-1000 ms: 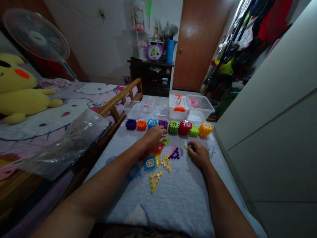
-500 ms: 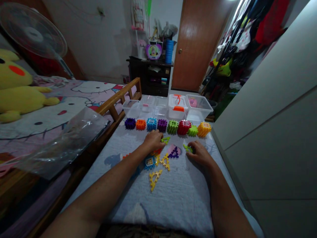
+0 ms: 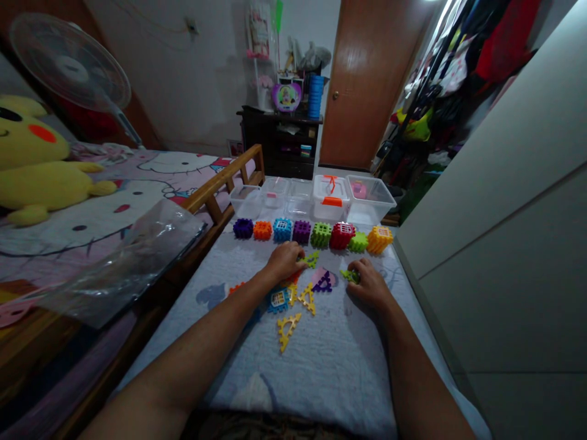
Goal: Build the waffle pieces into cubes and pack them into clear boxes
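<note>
My left hand is closed on a light green triangular building piece with toothed edges, just in front of the row of blocks. My right hand pinches another light green toothed piece, partly hidden by the fingers. Between the hands lies a purple triangular piece. Yellow triangular pieces and a blue square window piece lie nearer me. Orange pieces show partly behind my left arm.
Stacked toothed blocks in several colours form a row across the cloth-covered table. Behind them stand clear plastic boxes and a lidded box with an orange handle. A wooden bed rail runs along the left, a white cabinet along the right.
The view has shifted slightly. The green piece in my left hand has turned a little and sits slightly farther right; my right hand keeps its green piece in nearly the same place.
</note>
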Available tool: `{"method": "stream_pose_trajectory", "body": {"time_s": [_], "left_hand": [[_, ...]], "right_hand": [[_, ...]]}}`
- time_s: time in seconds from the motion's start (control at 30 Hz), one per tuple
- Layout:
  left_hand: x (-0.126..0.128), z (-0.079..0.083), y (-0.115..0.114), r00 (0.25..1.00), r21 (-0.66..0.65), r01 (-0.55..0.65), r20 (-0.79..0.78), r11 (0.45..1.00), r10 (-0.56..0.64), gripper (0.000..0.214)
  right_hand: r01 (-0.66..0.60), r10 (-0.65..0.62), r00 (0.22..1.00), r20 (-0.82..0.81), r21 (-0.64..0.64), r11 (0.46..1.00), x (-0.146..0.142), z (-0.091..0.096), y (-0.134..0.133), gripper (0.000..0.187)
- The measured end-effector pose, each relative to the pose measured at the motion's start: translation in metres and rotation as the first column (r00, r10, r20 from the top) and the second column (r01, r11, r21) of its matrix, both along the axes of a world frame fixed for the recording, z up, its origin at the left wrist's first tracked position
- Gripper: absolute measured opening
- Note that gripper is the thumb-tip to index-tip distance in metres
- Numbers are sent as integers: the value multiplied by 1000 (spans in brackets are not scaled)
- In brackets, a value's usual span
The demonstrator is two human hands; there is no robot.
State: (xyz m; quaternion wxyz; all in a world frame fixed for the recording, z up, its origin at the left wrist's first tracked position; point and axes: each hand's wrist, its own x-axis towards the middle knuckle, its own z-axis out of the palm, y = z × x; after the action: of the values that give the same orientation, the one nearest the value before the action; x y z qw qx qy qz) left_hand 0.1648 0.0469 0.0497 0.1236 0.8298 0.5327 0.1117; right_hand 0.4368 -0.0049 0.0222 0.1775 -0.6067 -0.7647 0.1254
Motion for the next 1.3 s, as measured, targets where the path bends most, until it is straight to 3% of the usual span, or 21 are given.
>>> {"method": "stream_pose_trajectory", "body": {"time_s": [0.17,0.33,0.47,0.57,0.7,0.77,0.87,1.0,1.17,1.3], "left_hand": [[7,10,-9,980,-33,-80,180,996,85,6],[32,18,-51,884,-201,-36,450,979,125,14],[59,13,-91,886,-322,62,453,945,96,9],[73,6,-105,921,-353,58,380,934,86,7],[73,4,-106,931,-319,27,354,947,93,44],[62,8,-103,935,-249,40,350,968,52,49],[30,16,-97,942,-142,81,333,987,-29,33],[-35,20,-81,967,-1,-42,251,999,41,25],[-104,-4,-60,928,109,-312,249,944,278,24],[-121,-33,-54,865,21,-392,348,920,361,27]], "right_hand": [[19,-18,999,-30,47,999,1,-2,2,27],[34,-30,998,-54,72,997,2,-5,4,25],[31,-28,999,-33,70,997,3,-6,5,25],[27,-25,999,-26,78,997,4,-8,5,25],[36,-28,997,-71,106,994,5,-9,6,28],[42,-30,995,-97,124,991,6,-9,6,29],[51,-34,991,-131,136,989,5,-7,7,31],[61,-48,988,-144,81,995,3,-3,6,28],[86,-99,988,-117,-115,990,-6,10,0,24],[72,-95,993,-74,-271,960,-15,27,-8,20]]}}
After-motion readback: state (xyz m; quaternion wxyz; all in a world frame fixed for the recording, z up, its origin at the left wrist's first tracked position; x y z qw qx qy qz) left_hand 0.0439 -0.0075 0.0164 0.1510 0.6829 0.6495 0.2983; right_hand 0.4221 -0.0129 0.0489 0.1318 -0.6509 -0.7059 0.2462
